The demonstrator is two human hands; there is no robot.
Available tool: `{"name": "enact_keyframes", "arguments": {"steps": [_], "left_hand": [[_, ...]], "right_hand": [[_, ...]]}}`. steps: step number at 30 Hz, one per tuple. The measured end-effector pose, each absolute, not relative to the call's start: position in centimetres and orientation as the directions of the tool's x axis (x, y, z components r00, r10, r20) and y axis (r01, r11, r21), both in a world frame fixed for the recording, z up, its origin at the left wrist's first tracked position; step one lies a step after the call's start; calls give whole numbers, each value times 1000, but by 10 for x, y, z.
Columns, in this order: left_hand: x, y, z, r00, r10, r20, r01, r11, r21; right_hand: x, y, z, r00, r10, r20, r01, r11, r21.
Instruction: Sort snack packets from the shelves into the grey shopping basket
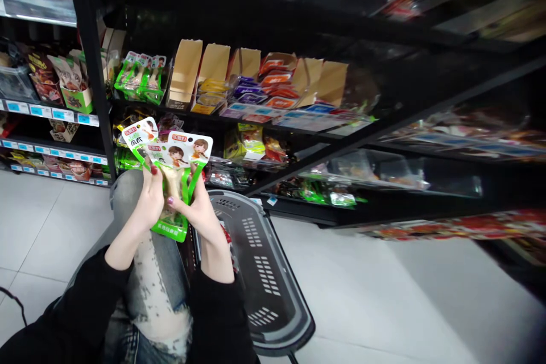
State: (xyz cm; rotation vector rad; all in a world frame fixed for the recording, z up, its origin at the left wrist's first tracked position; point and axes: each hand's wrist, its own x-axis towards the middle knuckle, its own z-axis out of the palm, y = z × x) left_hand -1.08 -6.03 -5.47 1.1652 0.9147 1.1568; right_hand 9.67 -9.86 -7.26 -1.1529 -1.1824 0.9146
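In front of my knee I hold several green-and-white snack packets [174, 182], with pale food visible through the front. They overlap like a fan, and their white tops carry red labels and a cartoon figure. My left hand [150, 199] grips their left side, fingers curled behind. My right hand [199, 202] closes on the right side, its thumb across the front. Matching green packets [143, 78] stand on the shelf beyond. Below my right forearm is a dark shopping basket [245, 261] with slotted walls; some red packaging shows by its left side, partly hidden.
Open cardboard display boxes [185, 71] line the shelf ahead, some with yellow, purple and orange packets [279, 82]. A black shelf post [87, 40] stands at left. More stocked shelves [375, 170] run along the right. Pale floor tiles [362, 290] lie right of the basket.
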Motion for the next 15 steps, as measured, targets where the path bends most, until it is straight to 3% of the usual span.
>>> {"name": "enact_keyframes", "arguments": {"steps": [5, 8, 12, 15], "left_hand": [[-14, -54, -54, 242, 944, 222, -203, -174, 964], [-13, -50, -55, 153, 951, 269, -323, -209, 923], [-8, -44, -63, 121, 993, -6, -534, 70, 843], [-3, -42, -73, 194, 967, -165, -556, 247, 793]], "right_hand": [[94, -92, -87, 331, 919, 216, -84, 257, -963], [93, -90, -93, 377, 905, 197, -96, 249, -964], [94, -94, -97, 317, 931, 180, -79, 215, -973], [95, -99, -100, 362, 914, 182, 10, 191, -982]]}}
